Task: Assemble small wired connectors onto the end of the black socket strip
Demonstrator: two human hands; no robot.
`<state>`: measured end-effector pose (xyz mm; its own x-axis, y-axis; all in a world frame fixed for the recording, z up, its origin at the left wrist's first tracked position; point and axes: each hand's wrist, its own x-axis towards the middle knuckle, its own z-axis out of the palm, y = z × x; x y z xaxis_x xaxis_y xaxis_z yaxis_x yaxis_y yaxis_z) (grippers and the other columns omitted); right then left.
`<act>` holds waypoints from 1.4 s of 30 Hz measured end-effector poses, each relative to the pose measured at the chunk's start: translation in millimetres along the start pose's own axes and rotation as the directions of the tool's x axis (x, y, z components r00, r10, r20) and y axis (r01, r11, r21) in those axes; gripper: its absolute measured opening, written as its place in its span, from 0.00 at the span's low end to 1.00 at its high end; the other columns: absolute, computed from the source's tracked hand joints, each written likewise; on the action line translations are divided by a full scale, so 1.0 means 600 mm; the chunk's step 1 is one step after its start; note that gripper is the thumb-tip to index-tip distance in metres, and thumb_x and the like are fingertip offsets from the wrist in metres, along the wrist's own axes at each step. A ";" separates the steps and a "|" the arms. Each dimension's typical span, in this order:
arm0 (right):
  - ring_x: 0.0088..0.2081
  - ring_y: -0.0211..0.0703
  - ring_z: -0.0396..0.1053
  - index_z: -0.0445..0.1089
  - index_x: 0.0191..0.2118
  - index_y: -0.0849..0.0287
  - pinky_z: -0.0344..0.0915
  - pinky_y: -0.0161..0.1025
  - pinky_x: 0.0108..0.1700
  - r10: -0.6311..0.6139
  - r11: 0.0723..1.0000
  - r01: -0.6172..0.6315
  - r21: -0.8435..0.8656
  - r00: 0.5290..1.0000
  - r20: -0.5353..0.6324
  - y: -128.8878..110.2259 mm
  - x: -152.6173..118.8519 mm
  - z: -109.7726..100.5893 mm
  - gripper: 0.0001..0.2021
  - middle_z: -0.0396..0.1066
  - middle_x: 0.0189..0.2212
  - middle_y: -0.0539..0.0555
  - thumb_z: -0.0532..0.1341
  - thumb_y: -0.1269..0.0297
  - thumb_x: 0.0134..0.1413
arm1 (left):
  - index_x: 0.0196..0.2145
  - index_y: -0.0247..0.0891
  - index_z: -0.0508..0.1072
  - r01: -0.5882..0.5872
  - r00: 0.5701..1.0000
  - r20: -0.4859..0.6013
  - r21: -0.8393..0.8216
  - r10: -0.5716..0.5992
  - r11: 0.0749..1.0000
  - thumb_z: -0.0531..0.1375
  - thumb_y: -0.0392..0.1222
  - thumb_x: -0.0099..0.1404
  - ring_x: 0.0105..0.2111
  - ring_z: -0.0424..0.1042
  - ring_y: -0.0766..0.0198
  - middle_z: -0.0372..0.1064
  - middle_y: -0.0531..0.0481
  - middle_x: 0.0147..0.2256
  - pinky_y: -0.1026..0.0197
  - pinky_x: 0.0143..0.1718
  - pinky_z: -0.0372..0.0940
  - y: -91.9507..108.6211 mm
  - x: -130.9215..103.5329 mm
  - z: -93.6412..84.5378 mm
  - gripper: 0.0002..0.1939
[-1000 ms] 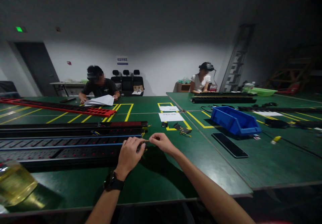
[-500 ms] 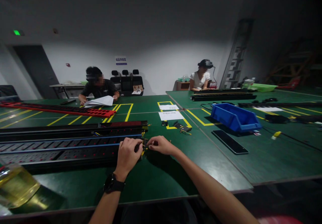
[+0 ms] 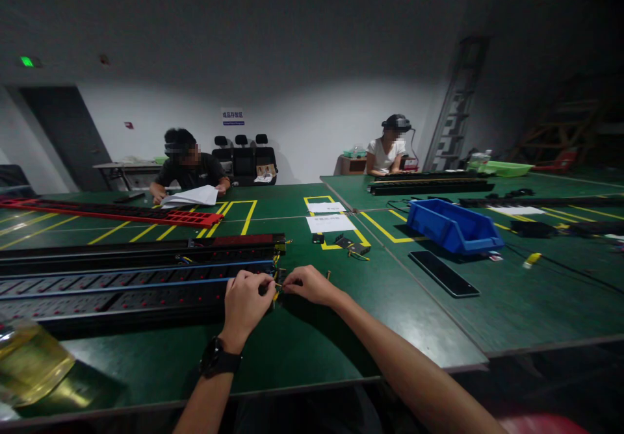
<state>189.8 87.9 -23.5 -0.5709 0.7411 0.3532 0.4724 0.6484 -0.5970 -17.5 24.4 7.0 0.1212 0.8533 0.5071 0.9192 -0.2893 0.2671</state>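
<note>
My left hand is closed in a pinch at the right end of a long black strip housing with red dots and blue edge lines. Facing it, my right hand pinches with thumb and forefinger at the same end. Thin yellow wires show around the fingertips, which almost meet. Whatever small piece lies in either pinch is too small and too covered to name. Behind the housing, a second black bar with a dark red section runs alongside.
Small black parts with a yellow wire lie beyond my hands, near paper labels. To the right are a phone and a blue bin. A container of yellow liquid stands front left. Two people sit across the table.
My fingertips have shifted slightly at the end of the housing, with my right hand a little further left. The whole view has moved slightly.
</note>
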 end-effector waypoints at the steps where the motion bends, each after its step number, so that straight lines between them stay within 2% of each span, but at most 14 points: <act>1: 0.38 0.42 0.78 0.84 0.40 0.55 0.64 0.33 0.40 0.000 1.000 0.000 -0.002 1.000 -0.002 -0.001 0.000 0.000 0.07 0.83 0.36 0.52 0.67 0.68 0.61 | 0.35 0.47 0.82 0.004 1.000 0.002 0.002 -0.004 1.000 0.62 0.44 0.67 0.44 0.73 0.54 0.79 0.50 0.36 0.52 0.47 0.60 0.000 0.000 0.000 0.08; 8: 0.38 0.42 0.78 0.84 0.40 0.54 0.65 0.33 0.40 0.000 1.000 0.000 -0.018 1.000 0.002 -0.001 0.000 0.000 0.07 0.83 0.37 0.52 0.67 0.68 0.61 | 0.36 0.47 0.83 0.039 0.999 0.017 0.033 -0.039 0.999 0.61 0.43 0.67 0.45 0.73 0.52 0.80 0.48 0.37 0.51 0.48 0.61 0.008 0.000 -0.011 0.09; 17: 0.38 0.42 0.77 0.84 0.41 0.56 0.64 0.33 0.41 -0.014 1.000 0.014 0.006 1.000 0.009 -0.001 0.000 -0.002 0.06 0.83 0.37 0.53 0.67 0.68 0.61 | 0.37 0.47 0.83 0.021 1.000 0.022 0.049 -0.022 0.999 0.60 0.44 0.69 0.45 0.73 0.53 0.80 0.48 0.37 0.51 0.48 0.61 0.007 0.000 -0.007 0.10; 32: 0.38 0.42 0.77 0.84 0.41 0.55 0.65 0.33 0.41 -0.002 1.000 0.002 -0.015 1.000 0.005 -0.002 0.000 -0.002 0.07 0.83 0.37 0.52 0.67 0.68 0.61 | 0.38 0.45 0.83 -0.074 0.997 -0.020 0.122 0.077 0.990 0.58 0.43 0.71 0.44 0.71 0.51 0.81 0.47 0.38 0.51 0.45 0.62 0.014 -0.005 -0.012 0.12; 42: 0.38 0.42 0.78 0.84 0.42 0.56 0.65 0.33 0.41 -0.003 1.000 0.003 -0.014 1.000 -0.002 0.003 0.001 0.002 0.07 0.83 0.38 0.53 0.67 0.67 0.61 | 0.36 0.47 0.82 -0.006 1.000 0.005 0.064 0.006 0.998 0.59 0.45 0.70 0.45 0.72 0.51 0.80 0.48 0.36 0.52 0.46 0.62 0.008 -0.002 -0.008 0.11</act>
<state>189.3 89.4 -25.5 -0.5711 0.7395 0.3564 0.4802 0.6531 -0.5856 -14.9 19.9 11.9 0.1285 0.8536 0.5048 0.9406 -0.2663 0.2109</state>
